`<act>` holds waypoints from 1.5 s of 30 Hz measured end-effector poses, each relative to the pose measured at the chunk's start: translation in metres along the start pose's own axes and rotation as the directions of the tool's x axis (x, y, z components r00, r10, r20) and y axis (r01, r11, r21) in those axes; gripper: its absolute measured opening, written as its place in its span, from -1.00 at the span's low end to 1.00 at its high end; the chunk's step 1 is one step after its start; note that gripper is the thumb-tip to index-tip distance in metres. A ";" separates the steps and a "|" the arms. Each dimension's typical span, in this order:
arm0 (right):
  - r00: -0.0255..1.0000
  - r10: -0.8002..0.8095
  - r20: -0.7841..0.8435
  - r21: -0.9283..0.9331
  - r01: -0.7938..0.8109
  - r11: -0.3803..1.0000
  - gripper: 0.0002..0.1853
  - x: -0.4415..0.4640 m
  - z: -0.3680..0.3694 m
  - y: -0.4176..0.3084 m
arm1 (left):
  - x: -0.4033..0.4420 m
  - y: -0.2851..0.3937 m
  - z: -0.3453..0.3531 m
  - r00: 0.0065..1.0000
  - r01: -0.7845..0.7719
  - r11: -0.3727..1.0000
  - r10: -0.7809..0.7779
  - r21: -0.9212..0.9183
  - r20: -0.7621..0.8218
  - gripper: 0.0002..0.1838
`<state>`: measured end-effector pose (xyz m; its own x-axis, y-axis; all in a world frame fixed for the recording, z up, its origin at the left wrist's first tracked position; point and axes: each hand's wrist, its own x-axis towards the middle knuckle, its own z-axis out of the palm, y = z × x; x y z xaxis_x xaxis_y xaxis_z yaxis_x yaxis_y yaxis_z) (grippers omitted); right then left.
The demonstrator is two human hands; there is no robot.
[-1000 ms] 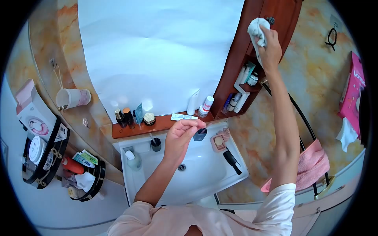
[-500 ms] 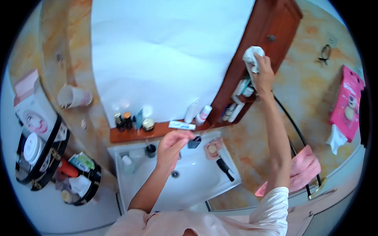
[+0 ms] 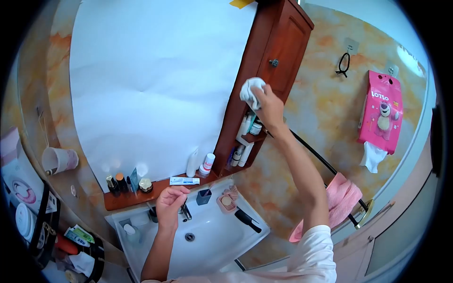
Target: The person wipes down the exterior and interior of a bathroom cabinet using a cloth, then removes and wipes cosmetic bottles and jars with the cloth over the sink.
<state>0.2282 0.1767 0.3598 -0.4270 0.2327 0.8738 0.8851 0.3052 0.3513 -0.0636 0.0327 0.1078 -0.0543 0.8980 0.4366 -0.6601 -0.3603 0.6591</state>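
My right hand (image 3: 268,109) is closed around a bunched white cloth (image 3: 251,92). The cloth is up against the wooden cabinet (image 3: 283,47), below its door knob and just above the open shelves. My left hand (image 3: 171,205) hangs over the back of the white sink (image 3: 212,250), close to the faucet (image 3: 187,212). Its fingers are curled in toward the thumb, and nothing shows in them. Just behind it, a toothpaste box (image 3: 184,181) lies on the wooden ledge (image 3: 141,195).
Several bottles and a cream jar (image 3: 146,185) line the ledge. On the sink rim sit a dark square cup (image 3: 204,197), a soap dish (image 3: 227,203) and a black-handled brush (image 3: 247,220). A pink towel (image 3: 342,198) hangs right, beneath a pink tissue pack (image 3: 381,111).
My view has swung right, so everything sits further left in it. My left hand's fingers have curled from a straighter pose. The right hand keeps the cloth at about the same cabinet spot.
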 end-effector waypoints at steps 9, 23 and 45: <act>0.927 -0.031 -0.374 -0.292 -0.086 0.952 -0.72 0.166 -0.034 0.066 | 0.013 -0.040 0.012 0.999 0.044 0.998 -0.045 0.041 0.017 -0.85; 1.000 0.014 -0.001 -0.041 -0.014 0.999 -0.66 0.004 -0.003 -0.012 | 0.018 -0.043 0.008 0.994 0.101 0.995 -0.100 -0.004 0.035 -0.82; 0.954 0.061 0.295 0.619 -0.240 0.748 -0.48 -0.042 -0.072 -0.076 | -0.024 -0.063 0.023 0.868 0.362 0.827 -0.467 -0.430 -0.168 -0.49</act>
<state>0.1924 0.0771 0.3203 -0.4074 0.5129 0.7556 0.6495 0.7444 -0.1551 -0.0037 0.0285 0.0699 0.1356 0.9902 -0.0318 -0.8875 0.1357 0.4403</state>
